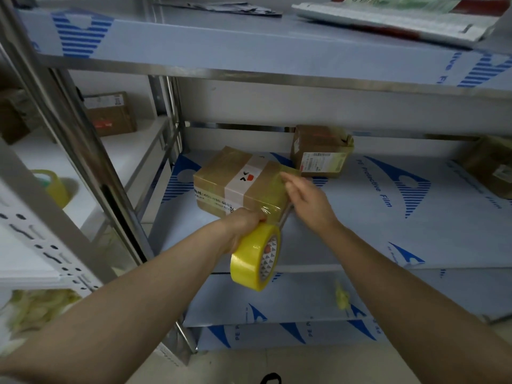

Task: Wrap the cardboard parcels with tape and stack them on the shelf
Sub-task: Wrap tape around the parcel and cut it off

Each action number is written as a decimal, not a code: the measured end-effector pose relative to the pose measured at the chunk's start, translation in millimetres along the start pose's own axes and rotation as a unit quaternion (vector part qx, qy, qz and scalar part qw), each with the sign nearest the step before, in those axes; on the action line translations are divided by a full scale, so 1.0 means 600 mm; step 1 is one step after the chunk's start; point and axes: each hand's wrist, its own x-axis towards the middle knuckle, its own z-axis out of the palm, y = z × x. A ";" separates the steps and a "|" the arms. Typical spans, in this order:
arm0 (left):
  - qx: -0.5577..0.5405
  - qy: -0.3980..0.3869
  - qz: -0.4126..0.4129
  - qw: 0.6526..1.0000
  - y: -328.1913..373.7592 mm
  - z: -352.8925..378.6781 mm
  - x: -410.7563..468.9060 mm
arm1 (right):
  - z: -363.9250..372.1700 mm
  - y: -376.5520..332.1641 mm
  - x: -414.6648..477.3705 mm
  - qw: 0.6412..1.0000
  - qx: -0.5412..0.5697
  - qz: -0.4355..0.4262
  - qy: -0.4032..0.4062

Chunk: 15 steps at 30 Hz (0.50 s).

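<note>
A brown cardboard parcel [230, 180] with a white band lies on the film-covered middle shelf [388, 217]. Yellowish tape covers its right end. My left hand [243, 225] grips a yellow tape roll [256, 259] just below the parcel's front right corner, and a strip of tape runs from the roll up onto the parcel. My right hand [307, 198] rests flat against the parcel's right end, fingers pressed on the tape there. A second taped parcel [321, 151] with a printed label stands behind, against the shelf's back rail.
Another brown box [493, 167] sits at the shelf's far right. On the neighbouring rack to the left are a labelled box [110, 115] and a second yellow tape roll [54, 187]. Printed bags [401, 15] lie on the upper shelf. A crumpled tape scrap [342, 296] lies on the lower shelf.
</note>
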 end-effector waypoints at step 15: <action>0.077 -0.025 0.028 0.996 -0.025 -0.008 -0.012 | 0.053 0.001 0.018 0.962 -0.178 -0.099 -0.179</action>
